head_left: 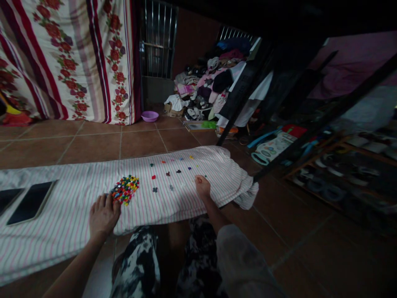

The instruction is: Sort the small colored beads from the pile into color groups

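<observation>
My left hand [104, 214] lies palm down on the striped cloth [77, 182], fingers stretched out and touching the near left edge of a pile of small coloured pieces [126, 189]. Nothing shows in its grasp. Toward the cloth's right end, my right hand [203, 187] is closed, fingertips pinched; whatever they hold, if anything, is hidden. A tiny green piece [205, 176] lies just beyond it. Between the hands, small clusters sorted by colour sit in loose rows, among them a red cluster [153, 177], a brown cluster [168, 174] and a grey cluster [171, 187].
Two dark-screened devices, one a tablet [31, 203], rest on the cloth at left. Beyond lie a tiled floor [139, 142], a purple basin [150, 116] and a heap of clothes [207, 85]. A dark slanting post [237, 107] and a shoe rack [350, 169] stand at right.
</observation>
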A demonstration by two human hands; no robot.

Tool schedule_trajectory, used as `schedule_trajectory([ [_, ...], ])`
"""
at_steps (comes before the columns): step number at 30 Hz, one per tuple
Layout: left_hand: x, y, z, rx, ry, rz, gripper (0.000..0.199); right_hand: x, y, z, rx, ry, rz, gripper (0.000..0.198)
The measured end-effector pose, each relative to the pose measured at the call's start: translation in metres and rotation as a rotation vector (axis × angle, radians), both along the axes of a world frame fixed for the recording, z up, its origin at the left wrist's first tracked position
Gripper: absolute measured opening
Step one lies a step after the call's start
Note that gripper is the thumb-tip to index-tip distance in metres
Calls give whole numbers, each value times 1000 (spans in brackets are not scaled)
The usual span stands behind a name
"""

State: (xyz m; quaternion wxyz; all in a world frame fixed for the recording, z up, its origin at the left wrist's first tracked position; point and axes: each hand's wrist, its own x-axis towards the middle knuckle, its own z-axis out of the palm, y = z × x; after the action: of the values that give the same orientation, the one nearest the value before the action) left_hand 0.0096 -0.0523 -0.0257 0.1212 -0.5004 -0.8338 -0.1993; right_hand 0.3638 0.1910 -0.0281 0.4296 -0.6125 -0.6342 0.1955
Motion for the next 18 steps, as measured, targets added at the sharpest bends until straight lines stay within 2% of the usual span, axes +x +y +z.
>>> schedule_trajectory([
  [6,-1,-1,2,19,-6,-36,45,-4,5,-10,9,-110,71,27],
  [15,-1,0,0,4,6,-6,44,-2,3,-35,217,-213,171,31],
  [18,-3,1,-3,3,37,2,45,-4,-1,-37,239,-225,159,29],
])
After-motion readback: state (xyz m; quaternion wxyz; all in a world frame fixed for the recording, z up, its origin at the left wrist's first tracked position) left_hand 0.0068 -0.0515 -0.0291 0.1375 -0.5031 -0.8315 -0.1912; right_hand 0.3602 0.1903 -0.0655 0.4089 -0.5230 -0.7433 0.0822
